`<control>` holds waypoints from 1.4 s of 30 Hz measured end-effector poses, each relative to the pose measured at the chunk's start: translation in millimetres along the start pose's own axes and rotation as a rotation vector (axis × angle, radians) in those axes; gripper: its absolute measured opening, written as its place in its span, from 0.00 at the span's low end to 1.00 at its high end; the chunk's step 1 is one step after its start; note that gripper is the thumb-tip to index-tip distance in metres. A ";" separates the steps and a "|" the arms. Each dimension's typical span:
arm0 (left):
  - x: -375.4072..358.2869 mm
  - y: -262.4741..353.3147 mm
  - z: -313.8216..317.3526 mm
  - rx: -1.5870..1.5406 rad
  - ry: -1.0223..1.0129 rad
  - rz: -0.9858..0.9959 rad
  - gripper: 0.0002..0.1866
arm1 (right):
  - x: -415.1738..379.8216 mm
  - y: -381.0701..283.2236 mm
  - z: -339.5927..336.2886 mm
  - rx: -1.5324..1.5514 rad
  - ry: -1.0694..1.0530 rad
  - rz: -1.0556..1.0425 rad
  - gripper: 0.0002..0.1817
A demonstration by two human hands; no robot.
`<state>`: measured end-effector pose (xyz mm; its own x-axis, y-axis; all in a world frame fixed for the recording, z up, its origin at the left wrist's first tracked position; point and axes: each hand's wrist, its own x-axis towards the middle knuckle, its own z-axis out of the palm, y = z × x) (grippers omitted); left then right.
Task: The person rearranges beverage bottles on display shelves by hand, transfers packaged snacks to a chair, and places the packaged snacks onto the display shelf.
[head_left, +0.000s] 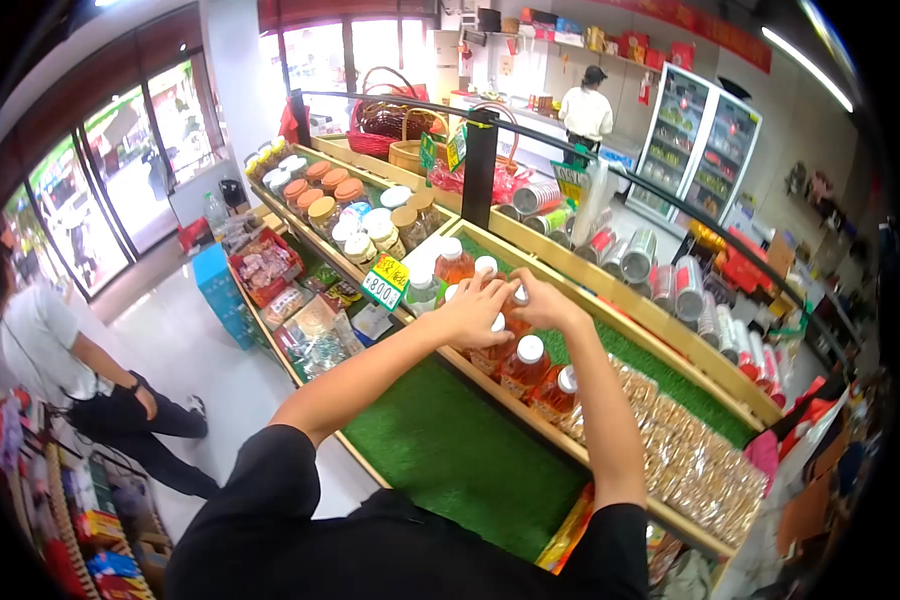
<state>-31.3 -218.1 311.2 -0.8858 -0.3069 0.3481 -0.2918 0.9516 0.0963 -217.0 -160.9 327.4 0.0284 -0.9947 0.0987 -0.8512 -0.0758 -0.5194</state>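
Observation:
Bottles of amber liquid with white caps (pixel 523 372) stand in a group in a wooden tray lined with green turf. My left hand (pixel 473 312) lies over the caps at the middle of the group, fingers bent around something I cannot make out. Just to its right, my right hand (pixel 547 300) is curled at a white-capped bottle by the tray's back side. A green and yellow price tag (pixel 385 281) stands at the tray's left front corner. Packs of light brown food in clear wrap (pixel 685 455) fill the tray's right part.
Jars with orange lids (pixel 348 190) stand to the left. A lower green shelf (pixel 450 450) is in front of me. Behind the tray are a black post (pixel 479 165), a rail and cans (pixel 638 257). One person (pixel 55 350) stands at left, another (pixel 586 112) at the back.

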 end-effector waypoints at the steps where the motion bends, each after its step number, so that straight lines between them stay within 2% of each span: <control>1: 3.5 1.9 -1.8 -0.007 -0.033 -0.030 0.43 | 2.3 3.7 1.2 -0.026 -0.002 0.008 0.37; 3: 14.2 11.3 -12.6 0.048 -0.109 -0.088 0.43 | 3.1 2.2 -2.2 -0.023 -0.056 0.024 0.36; 5: 19.0 15.5 -11.2 -0.041 -0.052 -0.097 0.41 | -2.5 -0.1 -11.9 0.100 -0.149 0.033 0.41; 7: 19.0 21.9 0.7 0.040 0.026 -0.137 0.38 | -18.9 -1.6 -25.9 0.145 -0.091 0.042 0.39; 9: 14.5 18.7 22.3 0.085 0.174 -0.135 0.36 | -47.0 13.4 -24.2 0.060 0.334 -0.267 0.33; 11: 13.8 20.0 25.9 0.016 0.194 -0.207 0.35 | -114.0 -11.6 -27.6 0.270 0.458 -0.136 0.27; 13: 19.1 26.5 8.1 0.065 0.048 -0.261 0.36 | -157.4 -5.2 6.9 0.317 0.539 -0.022 0.28; 14: 26.6 23.5 14.6 0.128 0.075 -0.258 0.37 | -168.9 -8.1 24.8 0.380 0.535 0.042 0.28; 15: 34.6 33.0 1.3 0.230 -0.069 -0.317 0.38 | -178.5 -9.8 47.2 0.442 0.531 0.118 0.28; 16: 41.7 35.4 2.3 0.233 -0.076 -0.352 0.35 | -177.8 -6.0 73.2 0.411 0.712 0.065 0.27; 17: 45.3 37.7 9.8 0.170 0.010 -0.380 0.33 | -180.3 0.0 92.0 0.368 0.891 0.011 0.27; 18: 46.8 43.6 11.9 0.140 0.040 -0.427 0.31 | -184.1 -2.7 92.3 0.241 0.894 0.013 0.27; 19: 43.4 44.9 24.3 0.126 0.199 -0.419 0.28 | -186.2 -3.3 88.8 0.127 0.898 0.006 0.27; 23: 38.0 44.7 25.2 0.137 0.246 -0.396 0.25 | -178.8 7.4 85.0 0.046 0.830 0.087 0.29; 25: 42.0 46.6 29.5 0.137 0.294 -0.406 0.25 | -171.5 25.8 93.3 0.724 0.742 0.026 0.29; 26: 42.3 47.0 27.0 0.091 0.274 -0.426 0.25 | -164.9 31.6 95.8 0.803 0.769 -0.058 0.27; 27: 39.0 43.3 22.6 0.060 0.245 -0.446 0.25 | -159.6 37.4 96.6 0.812 0.753 -0.076 0.27; 29: 38.0 39.1 32.2 0.103 0.295 -0.431 0.25 | -146.3 38.5 101.8 0.752 1.074 0.051 0.23; 31: 38.3 38.1 31.7 0.088 0.295 -0.427 0.25 | -141.2 27.4 88.5 0.730 1.175 0.063 0.22; 33: 39.5 38.5 29.4 0.070 0.322 -0.407 0.23 | -131.1 27.7 83.2 0.556 1.305 0.088 0.23; 34: 41.0 38.9 29.5 0.086 0.313 -0.412 0.22 | -127.5 27.9 82.8 0.682 1.275 0.083 0.23; 37: 40.8 40.1 30.5 0.072 0.334 -0.415 0.23 | -117.8 31.3 86.2 0.427 1.285 0.063 0.24; 39: 37.0 39.5 28.6 0.106 0.332 -0.341 0.22 | -118.7 19.2 71.7 0.391 1.283 -0.016 0.24; 41: 36.9 41.4 27.7 0.101 0.327 -0.332 0.22 | -114.2 12.7 60.4 0.498 1.328 -0.109 0.24; 42: 37.0 42.8 24.8 0.100 0.309 -0.352 0.23 | -111.6 14.9 55.2 0.381 1.349 -0.134 0.24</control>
<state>-85.5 -189.1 305.1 -0.5827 -0.5766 0.5726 -0.6018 0.7797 0.1728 -204.0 -54.8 261.8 -0.6052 -0.1644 0.7789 -0.6840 -0.3934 -0.6144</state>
